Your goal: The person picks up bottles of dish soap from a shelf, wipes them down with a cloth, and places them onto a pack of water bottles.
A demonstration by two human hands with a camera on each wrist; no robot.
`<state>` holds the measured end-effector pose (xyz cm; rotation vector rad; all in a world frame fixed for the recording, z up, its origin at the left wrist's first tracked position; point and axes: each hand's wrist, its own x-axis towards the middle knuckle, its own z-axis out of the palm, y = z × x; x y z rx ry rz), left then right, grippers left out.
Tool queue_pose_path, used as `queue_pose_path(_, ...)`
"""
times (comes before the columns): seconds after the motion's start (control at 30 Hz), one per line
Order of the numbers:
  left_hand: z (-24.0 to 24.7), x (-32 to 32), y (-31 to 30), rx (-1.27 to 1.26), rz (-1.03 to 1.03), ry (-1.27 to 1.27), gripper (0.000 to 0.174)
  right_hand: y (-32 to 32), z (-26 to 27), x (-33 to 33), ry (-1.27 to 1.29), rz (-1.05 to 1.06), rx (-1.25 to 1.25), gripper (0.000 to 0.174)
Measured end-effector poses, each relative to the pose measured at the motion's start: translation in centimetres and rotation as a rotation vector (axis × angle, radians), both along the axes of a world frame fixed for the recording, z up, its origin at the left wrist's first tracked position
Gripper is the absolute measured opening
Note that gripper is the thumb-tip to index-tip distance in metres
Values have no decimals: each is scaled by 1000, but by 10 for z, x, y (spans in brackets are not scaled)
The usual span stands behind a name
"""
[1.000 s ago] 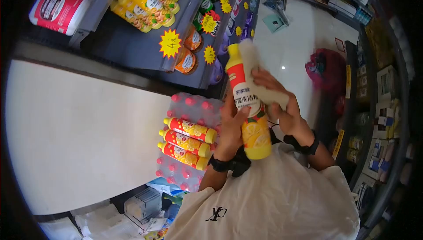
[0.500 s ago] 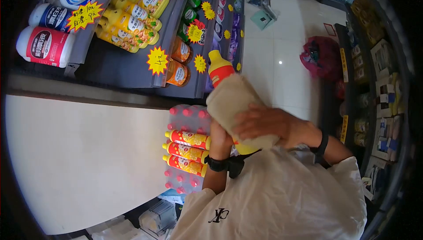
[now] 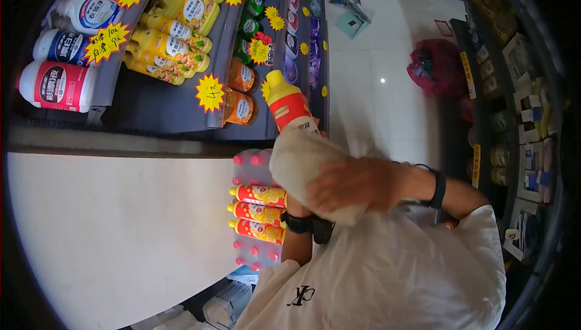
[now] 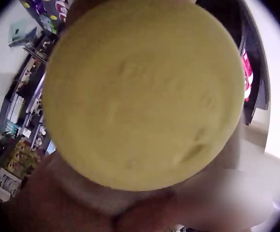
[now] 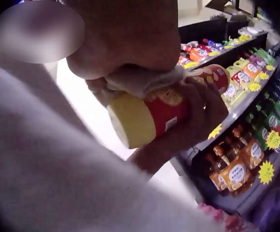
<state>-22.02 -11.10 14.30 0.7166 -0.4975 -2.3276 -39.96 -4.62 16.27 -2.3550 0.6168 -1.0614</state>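
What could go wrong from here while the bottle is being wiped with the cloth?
1. Only the left hand grips the bottle, around its lower half; the right hand rubbing the cloth over it could twist it loose.
2. A drop would likely land on the three bottles lying on the water pack, which might then roll off.

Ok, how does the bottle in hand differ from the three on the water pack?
The held bottle is tilted in the air, cap toward the shelves; the three bottles lie flat on the water pack. The left hand grips the held bottle and the right hand presses a cloth round it; the three bottles are bare, untouched. All have yellow caps and red labels.
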Motion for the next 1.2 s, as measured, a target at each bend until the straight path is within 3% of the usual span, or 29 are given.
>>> queue_pose_path(0.03,0,0,1,24,-3,7,48,-5,0,-10,18,-37,26,53)
queue_pose_path(0.13,-5,-10,5,133,-57,121,50,-33,18,-28,-25,-433,-17,52)
queue_pose_path(0.17,-7,-16,1,114,-196,351,49,-39,23,-28,-31,-565,-36,52)
queue_pose_path(0.23,-12,-17,-6,71,-449,597,47,-45,27,-11,-59,-633,-70,52)
queue_pose_path(0.27,-14,-16,-6,47,-430,586,47,-44,26,-2,-75,-662,-85,53)
queue_pose_path(0.4,-12,-3,-3,-36,-40,183,46,-17,14,23,-12,-203,36,53)
queue_pose_path(0.47,-13,2,-5,-60,58,66,45,-8,8,15,30,49,66,52)
queue_pose_path(0.57,-13,2,-6,-28,142,19,45,-24,14,-13,-57,-35,190,52)
queue_pose_path(0.63,-19,-3,-5,2,149,88,44,-40,16,-9,-2,-236,64,52)
queue_pose_path(0.73,-31,-4,-1,-46,29,482,50,-52,26,11,45,-471,-12,53)
queue_pose_path(0.77,-34,-4,1,-63,-13,615,53,-50,27,17,49,-452,-18,54)
queue_pose_path(0.8,-11,-6,8,-279,153,23,56,-47,27,22,55,-431,-23,54)
queue_pose_path(0.9,-24,16,0,24,61,619,58,-29,17,31,61,-265,0,54)
queue_pose_path(0.93,-24,19,-2,32,146,481,63,-23,13,33,59,-183,15,53)
queue_pose_path(1.0,-42,38,9,-192,216,88,67,-13,13,32,140,23,77,52)
queue_pose_path(1.07,-111,53,5,-186,184,-83,78,-11,16,27,130,249,116,43)
queue_pose_path(1.17,-11,36,3,-165,123,469,79,-14,21,11,-67,467,357,34)
queue_pose_path(1.2,-1,34,10,-47,390,425,77,-17,18,3,-128,470,433,30)
